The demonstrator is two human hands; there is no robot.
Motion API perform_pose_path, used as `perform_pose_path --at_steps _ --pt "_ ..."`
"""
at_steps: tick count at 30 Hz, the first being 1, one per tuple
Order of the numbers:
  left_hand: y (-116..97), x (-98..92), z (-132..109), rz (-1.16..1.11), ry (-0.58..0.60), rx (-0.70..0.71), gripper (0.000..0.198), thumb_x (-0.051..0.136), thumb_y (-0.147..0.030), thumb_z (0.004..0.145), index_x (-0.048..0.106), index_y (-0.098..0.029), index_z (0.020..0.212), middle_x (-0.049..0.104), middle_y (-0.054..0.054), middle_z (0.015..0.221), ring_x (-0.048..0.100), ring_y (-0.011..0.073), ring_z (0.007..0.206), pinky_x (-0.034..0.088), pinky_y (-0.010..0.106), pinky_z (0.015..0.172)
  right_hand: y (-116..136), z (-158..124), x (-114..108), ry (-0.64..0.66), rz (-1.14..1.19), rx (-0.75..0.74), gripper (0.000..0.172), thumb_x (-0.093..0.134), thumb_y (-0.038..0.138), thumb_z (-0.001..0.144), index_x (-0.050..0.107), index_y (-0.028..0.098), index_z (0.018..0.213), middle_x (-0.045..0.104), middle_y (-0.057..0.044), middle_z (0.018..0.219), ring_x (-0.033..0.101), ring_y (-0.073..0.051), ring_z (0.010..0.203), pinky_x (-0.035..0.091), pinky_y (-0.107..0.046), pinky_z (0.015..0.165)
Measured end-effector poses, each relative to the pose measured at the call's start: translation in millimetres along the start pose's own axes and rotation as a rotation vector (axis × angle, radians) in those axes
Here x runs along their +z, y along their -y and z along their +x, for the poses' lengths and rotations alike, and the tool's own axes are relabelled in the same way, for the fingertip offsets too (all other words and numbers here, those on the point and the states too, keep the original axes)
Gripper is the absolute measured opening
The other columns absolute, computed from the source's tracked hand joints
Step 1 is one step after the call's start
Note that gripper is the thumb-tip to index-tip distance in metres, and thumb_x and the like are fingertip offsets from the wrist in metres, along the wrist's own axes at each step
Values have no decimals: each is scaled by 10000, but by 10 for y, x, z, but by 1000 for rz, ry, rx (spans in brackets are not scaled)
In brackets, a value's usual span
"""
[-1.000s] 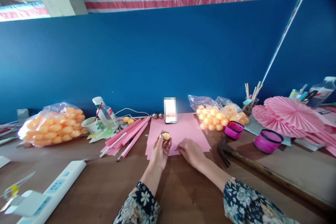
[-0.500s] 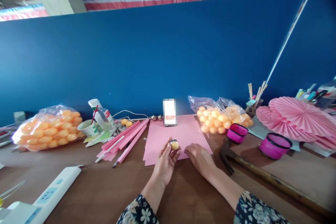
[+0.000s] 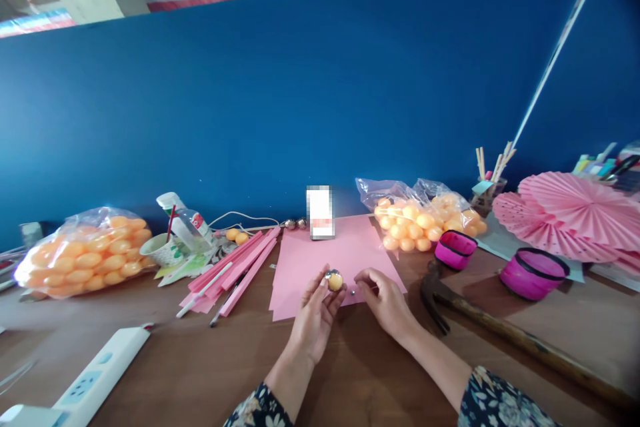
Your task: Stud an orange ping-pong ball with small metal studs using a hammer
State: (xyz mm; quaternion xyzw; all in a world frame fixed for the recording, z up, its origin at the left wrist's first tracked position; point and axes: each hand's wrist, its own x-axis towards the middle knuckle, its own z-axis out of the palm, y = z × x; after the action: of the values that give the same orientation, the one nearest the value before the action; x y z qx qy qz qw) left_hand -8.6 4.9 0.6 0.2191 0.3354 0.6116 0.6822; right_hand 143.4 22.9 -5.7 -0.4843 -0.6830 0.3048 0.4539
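My left hand (image 3: pixel 317 310) grips a small ball (image 3: pixel 335 283) between thumb and fingers. The ball is pale orange-yellow, with shiny silver covering its upper part. To its right, my right hand (image 3: pixel 385 300) hovers over the near right part of the pink paper (image 3: pixel 345 247). Its thumb and index fingertips come together; anything between them is too small to make out. Just below those fingertips lies a tiny shiny piece (image 3: pixel 353 293) on the paper. Two silver balls (image 3: pixel 295 224) rest at the paper's far left corner, beside a blurred-out upright phone-like object (image 3: pixel 321 213).
Bags of orange balls stand at left (image 3: pixel 85 253) and right (image 3: pixel 413 223). Pink strips (image 3: pixel 240 267), a cup (image 3: pixel 163 250) and a power strip (image 3: pixel 95 373) lie left. On the right are a hammer (image 3: pixel 500 327), magenta bands (image 3: pixel 533 277) and pink paper fans (image 3: pixel 575 213).
My right hand has lifted slightly from the paper, and the tiny shiny piece now shows beneath its fingertips. The left hand still holds the ball. The camera view has turned a little.
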Motion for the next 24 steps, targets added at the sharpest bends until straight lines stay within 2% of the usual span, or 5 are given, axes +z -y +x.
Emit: perform_pose_path --at_steps 7,12,20,24 --pt "5 11 -20 80 14 2 468 593 -241 740 467 -207 1189 654 70 948 631 162 834 465 319 834 55 -34 59 -20 355 151 179 468 342 807 543 179 816 595 -22 721 558 -150 656 445 -263 625" --pt "47 5 -12 122 11 35 392 604 -231 730 529 -182 1111 640 85 1001 612 158 883 445 304 856 114 -76 109 -15 531 211 163 518 335 780 540 177 810 578 -12 721 529 -131 655 439 -244 611" --pt "79 -12 -10 230 9 112 403 641 -232 691 553 -184 1081 628 86 1029 594 172 936 424 302 884 167 -81 106 30 548 225 169 537 349 762 539 180 771 533 17 668 463 -106 582 399 -226 558" --pt "77 -5 -18 280 0 109 427 662 -249 663 565 -175 1071 639 97 1011 596 189 929 436 315 868 160 -88 122 60 569 238 186 538 369 760 546 183 762 543 11 691 472 -115 609 395 -224 559"
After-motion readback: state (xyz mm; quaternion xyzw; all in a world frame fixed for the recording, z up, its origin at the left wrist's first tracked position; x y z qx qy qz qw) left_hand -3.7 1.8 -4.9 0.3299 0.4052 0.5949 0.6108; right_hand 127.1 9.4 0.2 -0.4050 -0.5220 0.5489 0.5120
